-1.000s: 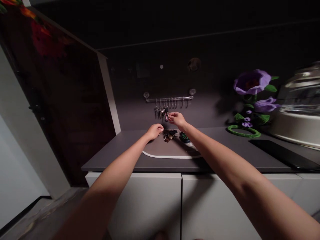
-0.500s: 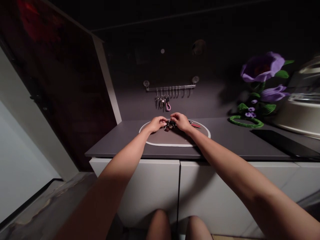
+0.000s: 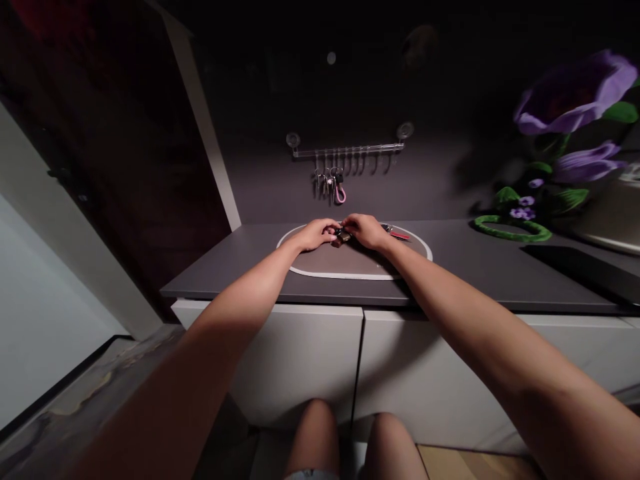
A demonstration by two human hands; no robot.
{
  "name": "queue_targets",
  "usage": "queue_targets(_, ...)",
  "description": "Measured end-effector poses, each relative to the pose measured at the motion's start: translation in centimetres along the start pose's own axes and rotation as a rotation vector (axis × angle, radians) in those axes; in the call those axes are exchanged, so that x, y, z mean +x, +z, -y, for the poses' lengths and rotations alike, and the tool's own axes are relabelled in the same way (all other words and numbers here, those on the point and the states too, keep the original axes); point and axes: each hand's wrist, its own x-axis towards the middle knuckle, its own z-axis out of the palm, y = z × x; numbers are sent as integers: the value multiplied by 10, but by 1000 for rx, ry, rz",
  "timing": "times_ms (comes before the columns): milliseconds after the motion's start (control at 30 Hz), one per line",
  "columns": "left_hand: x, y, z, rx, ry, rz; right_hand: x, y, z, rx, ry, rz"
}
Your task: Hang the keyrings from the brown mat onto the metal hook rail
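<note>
Both of my hands meet over a brown oval mat [image 3: 345, 264] with a white rim, on the dark counter. My left hand [image 3: 319, 235] has its fingers closed on the left side of a small bunch of keys [image 3: 342, 237], dark and brownish. From the right, my right hand [image 3: 364, 229] pinches the same bunch, its fingertips near my left ones. Which single piece each hand grips is too small to tell. Beside my right hand, a red item [image 3: 400, 236] with metal parts lies on the mat.
On the wall a clear hook rail [image 3: 350, 151] carries several keys [image 3: 328, 183] and a pink loop. Purple flowers [image 3: 575, 100] with a green ring base stand at the right, near a black flat object [image 3: 580, 270] and a pale rounded appliance [image 3: 610, 217]. White cabinets [image 3: 300, 360] are below.
The view has tilted down and come slightly nearer. Both hands stay at the bunch, whose brownish piece now shows more plainly between them.
</note>
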Motion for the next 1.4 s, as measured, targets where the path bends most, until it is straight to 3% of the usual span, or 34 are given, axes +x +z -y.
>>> queue_targets(367,-4,-2,-10,-201,-143,11,3,1,-1,-16,-29,9)
queue_targets(567,-3,-3,-13,-263,-244,-107,1,-1,1,-4,-43,13)
queue_targets(1400,-2,-4,-20,-631,-342,-206,-3,-4,8,198,-89,-29)
